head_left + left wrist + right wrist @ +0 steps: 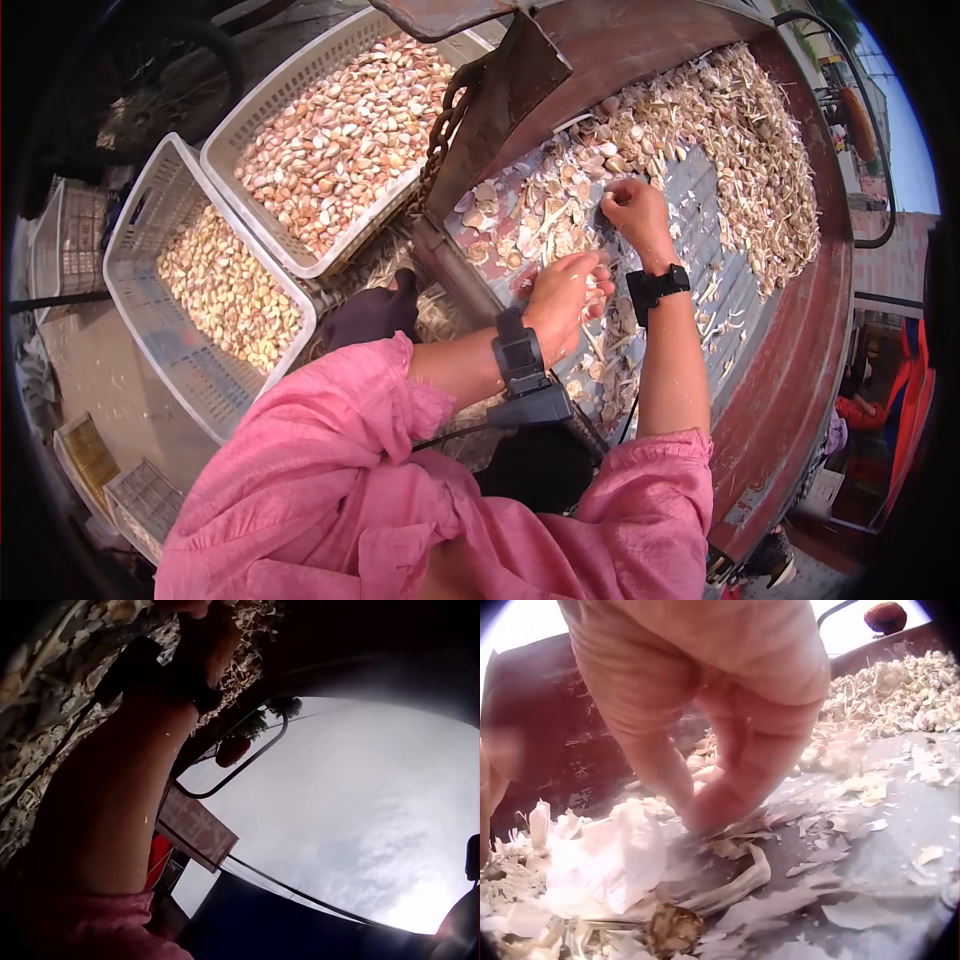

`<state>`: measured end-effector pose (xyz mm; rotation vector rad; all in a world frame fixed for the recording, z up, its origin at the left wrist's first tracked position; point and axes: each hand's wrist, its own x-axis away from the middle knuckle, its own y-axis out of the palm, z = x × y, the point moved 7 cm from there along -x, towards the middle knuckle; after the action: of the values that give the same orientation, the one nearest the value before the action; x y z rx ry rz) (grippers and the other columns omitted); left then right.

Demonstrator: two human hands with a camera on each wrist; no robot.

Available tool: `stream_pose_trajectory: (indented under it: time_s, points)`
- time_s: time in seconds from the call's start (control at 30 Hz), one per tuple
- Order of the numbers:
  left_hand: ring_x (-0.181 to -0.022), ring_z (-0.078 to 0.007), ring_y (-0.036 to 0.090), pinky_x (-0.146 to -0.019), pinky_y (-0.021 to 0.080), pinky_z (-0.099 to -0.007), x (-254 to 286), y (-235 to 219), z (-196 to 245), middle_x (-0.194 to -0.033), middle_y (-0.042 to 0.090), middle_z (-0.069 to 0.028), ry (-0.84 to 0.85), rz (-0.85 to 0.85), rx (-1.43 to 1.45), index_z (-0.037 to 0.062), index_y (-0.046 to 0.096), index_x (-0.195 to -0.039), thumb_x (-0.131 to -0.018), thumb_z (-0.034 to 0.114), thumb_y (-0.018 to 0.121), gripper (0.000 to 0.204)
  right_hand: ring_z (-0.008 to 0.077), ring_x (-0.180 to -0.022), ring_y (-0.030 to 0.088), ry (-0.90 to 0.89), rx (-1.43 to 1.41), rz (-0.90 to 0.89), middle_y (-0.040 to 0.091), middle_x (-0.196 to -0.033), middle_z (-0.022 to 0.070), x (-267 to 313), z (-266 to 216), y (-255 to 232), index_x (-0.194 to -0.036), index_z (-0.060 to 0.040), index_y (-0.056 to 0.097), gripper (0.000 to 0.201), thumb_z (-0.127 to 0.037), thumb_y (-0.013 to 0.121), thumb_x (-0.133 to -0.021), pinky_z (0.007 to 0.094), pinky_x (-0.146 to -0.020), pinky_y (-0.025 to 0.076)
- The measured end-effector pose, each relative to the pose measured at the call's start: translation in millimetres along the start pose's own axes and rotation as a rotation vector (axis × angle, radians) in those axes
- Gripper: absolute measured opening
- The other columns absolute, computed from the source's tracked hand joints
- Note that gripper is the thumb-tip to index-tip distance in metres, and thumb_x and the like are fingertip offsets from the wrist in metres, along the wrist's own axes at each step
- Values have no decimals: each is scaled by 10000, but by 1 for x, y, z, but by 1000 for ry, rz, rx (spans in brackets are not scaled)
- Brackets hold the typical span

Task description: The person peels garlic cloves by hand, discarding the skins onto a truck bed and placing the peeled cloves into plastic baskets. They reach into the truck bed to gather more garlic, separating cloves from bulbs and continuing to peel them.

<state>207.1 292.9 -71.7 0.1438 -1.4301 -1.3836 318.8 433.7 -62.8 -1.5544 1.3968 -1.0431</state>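
Observation:
Loose garlic, with cloves, root discs and papery skins, is spread over the grey ridged floor of a red metal bed. The left hand, nearer the body, curls its fingers round a pale garlic clove. Just beyond it, the right hand bends low over the garlic. In the right wrist view its thumb and forefinger meet in a pinch right above the skins; a pale piece shows between them. The left wrist view mostly holds the right forearm and sky.
A large crate of pinkish cloves and a smaller crate of paler cloves stand at left. A rusty chain hangs beside the bed's edge. Husks are heaped against the red side wall. A dark glove lies near the crates.

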Motion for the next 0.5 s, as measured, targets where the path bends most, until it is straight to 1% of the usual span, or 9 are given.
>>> stream_pose_trajectory:
  time_s: [0.03, 0.07, 0.13, 0.2, 0.27, 0.33, 0.4, 0.43, 0.5]
  points:
    - [-729, -97, 513, -557, 382, -223, -1, -1, 3, -803, 511, -18, -26, 18, 42, 48, 495, -1022, -859, 197, 424, 232, 94, -574, 557, 94, -76, -93, 590, -643, 48, 6, 10, 3, -838, -6, 610, 184, -152, 605, -727, 230, -515, 447]
    - [-733, -103, 515, -558, 384, -228, -2, -2, 4, -807, 514, -22, -51, 34, 82, 41, 495, -1020, -861, 224, 424, 252, 94, -574, 557, 95, -76, -90, 590, -643, 48, 15, 14, -1, -838, -6, 610, 184, -152, 605, -727, 230, -515, 447]
    - [-736, -117, 521, -551, 391, -234, -6, -5, 8, -806, 521, -32, -12, 49, 101, 31, 498, -1010, -864, 272, 417, 292, 104, -588, 559, 252, -742, -113, 592, -702, 51, 44, 11, -14, -854, 16, 588, 161, -86, 594, -730, 225, -537, 466]
    - [-727, -124, 521, -537, 387, -231, -6, -7, 10, -811, 530, -39, -4, 42, 156, 28, 507, -992, -867, 291, 410, 307, 109, -601, 559, 208, -856, -201, 584, -739, 52, 67, -31, -31, -882, 41, 567, 161, -31, 573, -739, 217, -545, 477]
    - [-713, -127, 520, -512, 377, -230, -10, -9, 13, -811, 539, -44, 14, 46, 148, 21, 505, -978, -861, 260, 420, 279, 101, -601, 557, 176, -866, -229, 577, -722, 50, 70, -45, -32, -886, 45, 568, 148, -32, 550, -761, 219, -538, 477]
    - [-702, -130, 518, -493, 362, -229, -10, -16, 14, -819, 537, -47, 61, 70, 105, 18, 497, -966, -851, 221, 431, 243, 97, -603, 557, 126, -696, 49, 579, -719, 49, 56, -32, -48, -893, 41, 574, 149, -42, 540, -773, 220, -543, 478]
    - [-692, -130, 518, -478, 353, -227, -6, -19, 12, -829, 538, -52, 58, 71, 104, 18, 497, -944, -841, 188, 436, 208, 91, -595, 552, 206, -540, 46, 580, -713, 49, 43, -5, -50, -891, 34, 582, 149, -55, 539, -780, 219, -537, 475]
    - [-692, -130, 517, -480, 350, -224, -5, -20, 15, -831, 537, -53, 78, 68, 93, 20, 500, -934, -840, 187, 435, 202, 91, -595, 552, 214, -542, 48, 580, -713, 49, 41, 4, -50, -891, 34, 582, 149, -55, 539, -780, 219, -537, 475]
    - [-692, -127, 516, -485, 346, -217, 1, -22, 18, -827, 533, -56, 114, 105, 89, 26, 504, -918, -844, 188, 424, 195, 87, -578, 547, 249, -656, -93, 581, -705, 43, 46, 10, -35, -896, 20, 594, 153, -54, 559, -766, 211, -518, 460]
